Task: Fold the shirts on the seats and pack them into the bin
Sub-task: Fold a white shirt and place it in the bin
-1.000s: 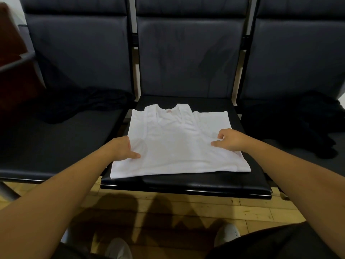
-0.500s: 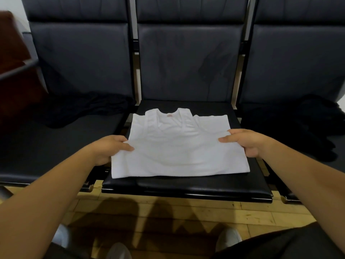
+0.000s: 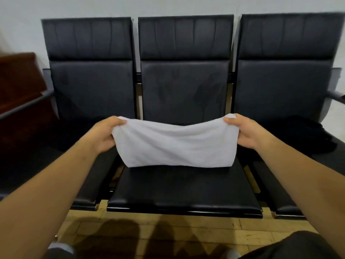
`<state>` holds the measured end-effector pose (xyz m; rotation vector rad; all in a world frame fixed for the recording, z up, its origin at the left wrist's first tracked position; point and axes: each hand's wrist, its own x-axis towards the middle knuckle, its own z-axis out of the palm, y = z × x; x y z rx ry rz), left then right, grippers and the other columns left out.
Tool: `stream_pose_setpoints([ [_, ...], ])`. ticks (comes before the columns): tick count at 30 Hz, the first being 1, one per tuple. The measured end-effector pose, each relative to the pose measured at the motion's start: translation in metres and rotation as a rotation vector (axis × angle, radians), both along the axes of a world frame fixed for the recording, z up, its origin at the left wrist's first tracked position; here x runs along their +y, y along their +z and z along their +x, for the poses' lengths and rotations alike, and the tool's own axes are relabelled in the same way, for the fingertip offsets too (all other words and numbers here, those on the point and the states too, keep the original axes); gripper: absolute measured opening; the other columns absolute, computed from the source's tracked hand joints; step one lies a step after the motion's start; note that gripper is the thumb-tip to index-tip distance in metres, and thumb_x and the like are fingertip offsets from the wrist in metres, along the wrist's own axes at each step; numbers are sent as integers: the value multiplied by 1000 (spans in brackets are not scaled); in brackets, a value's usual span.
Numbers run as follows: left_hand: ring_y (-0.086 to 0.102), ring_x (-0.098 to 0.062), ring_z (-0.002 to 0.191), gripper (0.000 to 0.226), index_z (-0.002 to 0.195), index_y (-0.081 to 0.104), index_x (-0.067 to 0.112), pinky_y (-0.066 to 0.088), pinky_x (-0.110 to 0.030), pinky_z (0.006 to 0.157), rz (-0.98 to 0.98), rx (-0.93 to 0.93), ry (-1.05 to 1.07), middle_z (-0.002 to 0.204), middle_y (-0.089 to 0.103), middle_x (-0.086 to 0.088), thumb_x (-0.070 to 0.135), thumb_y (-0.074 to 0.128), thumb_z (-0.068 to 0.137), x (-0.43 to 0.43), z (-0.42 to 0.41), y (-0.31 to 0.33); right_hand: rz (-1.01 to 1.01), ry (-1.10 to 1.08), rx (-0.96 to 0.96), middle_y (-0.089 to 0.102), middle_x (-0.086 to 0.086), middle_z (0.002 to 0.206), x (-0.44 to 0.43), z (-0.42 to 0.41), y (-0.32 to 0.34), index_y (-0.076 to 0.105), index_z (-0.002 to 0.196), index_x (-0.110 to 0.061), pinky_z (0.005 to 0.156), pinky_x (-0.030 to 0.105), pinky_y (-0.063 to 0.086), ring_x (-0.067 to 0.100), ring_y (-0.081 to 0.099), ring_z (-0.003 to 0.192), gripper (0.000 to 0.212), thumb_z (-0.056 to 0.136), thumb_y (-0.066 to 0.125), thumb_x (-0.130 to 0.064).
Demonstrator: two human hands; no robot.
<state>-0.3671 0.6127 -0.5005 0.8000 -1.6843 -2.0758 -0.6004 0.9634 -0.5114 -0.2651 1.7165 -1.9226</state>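
Nearest you, at the bottom edge, a pale shoe shows on the left and your dark trouser leg on the right. Both are over the yellow wooden plank floor, which carries soft shadows.

Your two bare forearms reach forward from the lower corners. Your left hand pinches the left end of the folded white cotton shirt, thumb on top and fingers curled under the cloth. Your right hand grips the right end the same way, thumb over the upper edge. You hold the shirt in the air between them as a wide band. It sags a little along its top edge, and slanting creases cross its front.

The shirt hangs over the far half of the black padded middle seat; you cannot tell whether its lower fold touches the cushion. The glossy near part of that cushion shows below the shirt.

To the left is the black padded left seat, so dark that what lies on it cannot be made out. To the right, a crumpled dark garment lies toward the back of the black padded right seat, near your right wrist.

Farther off, three tall black backrests stand side by side, with a grey armrest at the left end. A brown wooden piece of furniture stands at the far left, and a pale wall rises behind everything.
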Motion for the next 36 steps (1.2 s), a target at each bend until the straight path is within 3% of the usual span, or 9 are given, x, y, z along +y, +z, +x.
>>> stream_pose_setpoints([
  [4, 66, -18, 87, 12, 85, 59, 20, 54, -35, 78, -162, 211, 9, 90, 69, -2, 14, 66, 93, 0, -2, 70, -28, -65, 206, 70, 13, 116, -1, -3, 68, 65, 107, -14, 85, 43, 56, 30, 68, 106, 14, 95, 68, -19],
  [8, 65, -14, 77, 17, 82, 59, 22, 54, -30, 71, -260, 287, 4, 81, 68, 2, 10, 64, 94, 1, -2, 120, 1, -176, 338, 70, 11, 107, -4, -3, 116, 66, 109, -9, 81, 36, 56, 25, 68, 100, 21, 91, 74, -17],
  [11, 61, -18, 84, 20, 82, 61, 24, 51, -32, 74, -308, 298, 12, 89, 66, 0, 7, 64, 92, 1, -3, 144, -18, -187, 334, 69, 10, 110, -3, -4, 139, 65, 119, -6, 79, 35, 55, 24, 66, 100, 26, 95, 68, -13],
  [15, 64, -23, 103, 30, 109, 68, 31, 55, -36, 79, -372, 272, -12, 122, 63, -3, 7, 67, 91, -4, -8, 159, -16, -143, 328, 65, 11, 118, 0, -13, 160, 63, 115, -11, 79, 33, 54, 24, 65, 104, 18, 99, 59, -5],
  [17, 64, -27, 108, 38, 116, 71, 35, 56, -38, 80, -387, 237, -41, 126, 64, -6, 7, 67, 91, -9, -15, 162, 30, -150, 343, 65, 12, 121, 0, -22, 163, 66, 112, -13, 80, 33, 54, 25, 66, 106, 17, 98, 61, -5],
  [24, 65, -26, 106, 28, 107, 74, 20, 55, -36, 85, -376, 98, 10, 119, 68, -11, 0, 60, 92, -31, -72, 153, 105, -261, 299, 67, 12, 114, -29, -68, 158, 68, 118, -10, 72, 33, 55, 26, 66, 99, 27, 92, 68, -2],
  [30, 64, -20, 104, 29, 120, 68, 15, 54, -33, 91, -367, 176, 155, 116, 66, -7, 7, 64, 93, -43, -124, 167, 111, -370, 369, 58, 10, 137, -67, -106, 189, 58, 140, -17, 105, 43, 50, 29, 60, 119, 42, 99, 59, -10],
  [33, 64, -17, 94, 28, 122, 66, 10, 53, -30, 90, -357, 288, 159, 108, 67, -6, 6, 63, 94, -41, -130, 188, -26, -412, 388, 60, 8, 129, -69, -108, 212, 55, 142, -16, 96, 39, 54, 25, 62, 108, 46, 98, 58, -6],
  [36, 65, -18, 99, 21, 113, 68, 12, 52, -31, 94, -401, 311, 99, 109, 68, -6, 6, 62, 93, -44, -118, 192, -120, -393, 386, 62, 6, 120, -58, -99, 211, 57, 139, -17, 90, 38, 56, 22, 63, 101, 45, 96, 59, -3],
])
